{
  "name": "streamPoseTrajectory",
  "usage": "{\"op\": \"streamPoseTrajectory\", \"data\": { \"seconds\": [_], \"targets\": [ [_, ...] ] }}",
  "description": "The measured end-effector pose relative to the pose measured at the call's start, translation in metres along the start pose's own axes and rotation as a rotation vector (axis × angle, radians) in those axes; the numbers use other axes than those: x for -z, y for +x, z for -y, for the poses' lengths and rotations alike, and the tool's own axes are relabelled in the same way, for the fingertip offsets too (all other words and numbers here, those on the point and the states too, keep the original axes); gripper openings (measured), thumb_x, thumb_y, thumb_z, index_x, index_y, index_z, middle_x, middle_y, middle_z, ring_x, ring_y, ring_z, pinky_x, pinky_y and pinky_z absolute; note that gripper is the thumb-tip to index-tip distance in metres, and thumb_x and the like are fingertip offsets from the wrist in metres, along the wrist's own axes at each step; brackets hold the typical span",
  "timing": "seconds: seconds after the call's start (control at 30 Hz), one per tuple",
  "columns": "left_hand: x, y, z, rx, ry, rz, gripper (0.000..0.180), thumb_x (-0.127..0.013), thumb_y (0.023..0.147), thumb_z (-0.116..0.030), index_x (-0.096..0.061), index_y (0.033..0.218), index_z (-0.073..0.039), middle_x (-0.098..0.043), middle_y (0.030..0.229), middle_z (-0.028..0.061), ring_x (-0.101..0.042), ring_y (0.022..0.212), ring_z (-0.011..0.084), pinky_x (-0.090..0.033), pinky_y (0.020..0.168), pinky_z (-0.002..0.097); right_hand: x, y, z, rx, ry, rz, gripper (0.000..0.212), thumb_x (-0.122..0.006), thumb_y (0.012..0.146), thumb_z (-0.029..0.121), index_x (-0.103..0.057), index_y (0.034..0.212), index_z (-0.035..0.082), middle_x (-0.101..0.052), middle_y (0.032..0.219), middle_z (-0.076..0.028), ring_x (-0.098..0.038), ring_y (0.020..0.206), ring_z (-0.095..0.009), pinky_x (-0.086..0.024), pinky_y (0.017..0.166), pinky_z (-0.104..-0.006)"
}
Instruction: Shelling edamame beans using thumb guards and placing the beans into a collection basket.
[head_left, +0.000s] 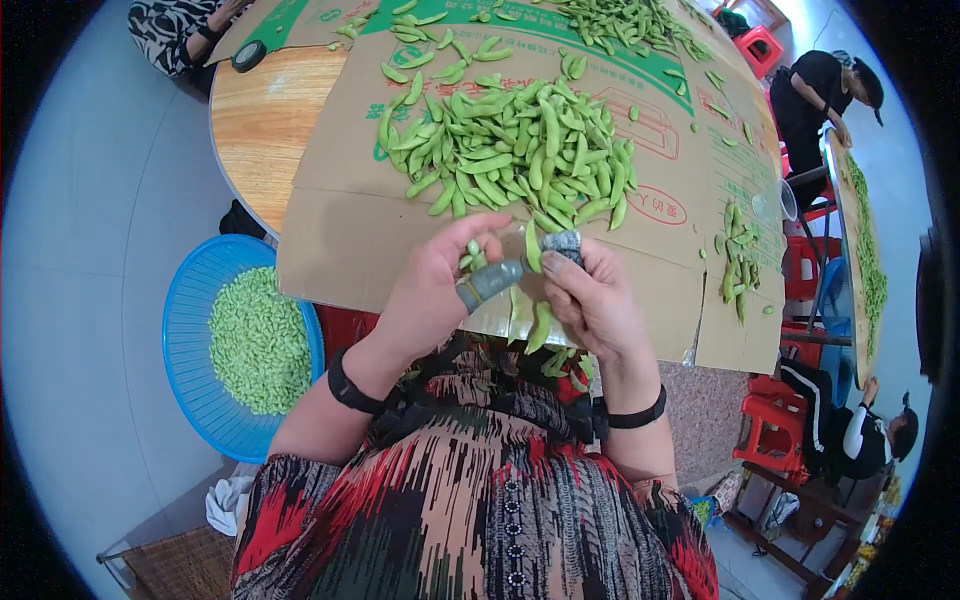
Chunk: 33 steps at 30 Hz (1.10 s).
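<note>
Close to the table's front edge, my right hand point(598, 298) pinches a green soybean pod point(533, 247) between thumb and a finger wrapped in grey cloth. My left hand point(432, 280) is curled beside it, a few shelled beans point(474, 256) showing between its fingers and thumb. A grey-green cover sits on the left thumb, its tip pointing at the pod. Beyond both hands lies a heap of whole pods point(510, 150) on flattened cardboard point(340, 225). Another pod point(540, 327) hangs below my right hand; more lie in my lap.
To the left stands a blue plastic basket point(178, 340) with many shelled beans point(258, 345). A small pile of pods point(738, 262) lies on the cardboard's right. Red stools point(775, 430) and a second table point(845, 230) are at the right, with people beside it.
</note>
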<state>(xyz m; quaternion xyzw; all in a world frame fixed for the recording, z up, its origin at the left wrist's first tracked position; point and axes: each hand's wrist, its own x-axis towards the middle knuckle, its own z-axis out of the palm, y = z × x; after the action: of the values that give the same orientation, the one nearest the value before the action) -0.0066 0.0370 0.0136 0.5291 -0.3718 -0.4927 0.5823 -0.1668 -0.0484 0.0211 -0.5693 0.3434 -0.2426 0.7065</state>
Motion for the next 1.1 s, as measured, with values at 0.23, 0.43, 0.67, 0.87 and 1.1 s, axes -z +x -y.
{"op": "streamPoseTrajectory", "data": {
  "seconds": [0.23,0.43,0.67,0.87,1.1],
  "targets": [
    [-0.003,0.013,0.01,0.141,-0.693,0.204,0.018,-0.062,0.081,-0.002,-0.06,0.098,-0.004,-0.061,0.087,-0.0005,-0.05,0.068,0.0018,-0.036,0.053,0.0161,-0.007,-0.014,0.009,-0.207,0.447,0.168,0.021,-0.046,0.095,0.017,-0.054,0.108,0.004,-0.04,0.059,0.006,-0.029,0.046,-0.002,-0.022,0.04,-0.0169],
    [-0.004,0.016,0.009,0.117,-0.579,0.153,0.01,-0.063,0.08,-0.002,-0.058,0.088,-0.006,-0.061,0.084,0.0002,-0.051,0.07,0.002,-0.036,0.055,0.0152,-0.006,-0.023,0.01,-0.078,0.323,0.156,0.02,-0.04,0.097,0.018,-0.052,0.106,0.004,-0.04,0.063,0.005,-0.03,0.051,-0.002,-0.024,0.044,-0.0176],
    [-0.012,0.018,0.005,0.051,-0.452,0.15,0.009,-0.062,0.08,-0.003,-0.059,0.088,-0.007,-0.061,0.086,0.0004,-0.053,0.076,0.0036,-0.04,0.063,0.0156,-0.001,-0.019,0.008,-0.175,0.413,0.192,0.016,-0.041,0.097,0.017,-0.052,0.099,0.006,-0.045,0.068,0.002,-0.031,0.049,-0.002,-0.023,0.042,-0.0162],
    [-0.006,0.02,0.018,0.091,-0.597,0.32,0.013,-0.062,0.081,-0.006,-0.061,0.094,-0.007,-0.06,0.086,-0.0018,-0.052,0.074,0.0027,-0.039,0.06,0.016,-0.001,-0.021,0.006,-0.307,0.705,0.217,0.016,-0.043,0.096,0.016,-0.053,0.101,0.005,-0.047,0.068,0.002,-0.032,0.048,-0.002,-0.024,0.04,-0.0153],
    [-0.018,0.022,0.012,-0.098,0.029,0.112,0.026,-0.069,0.077,-0.009,-0.057,0.1,-0.004,-0.056,0.09,-0.0004,-0.052,0.082,0.0076,-0.043,0.073,0.0219,-0.013,-0.016,0.005,0.136,-0.218,-0.176,0.017,-0.048,0.093,0.017,-0.056,0.082,0.007,-0.043,0.058,0.008,-0.034,0.049,0.0,-0.025,0.042,-0.0171]
  ]
}}
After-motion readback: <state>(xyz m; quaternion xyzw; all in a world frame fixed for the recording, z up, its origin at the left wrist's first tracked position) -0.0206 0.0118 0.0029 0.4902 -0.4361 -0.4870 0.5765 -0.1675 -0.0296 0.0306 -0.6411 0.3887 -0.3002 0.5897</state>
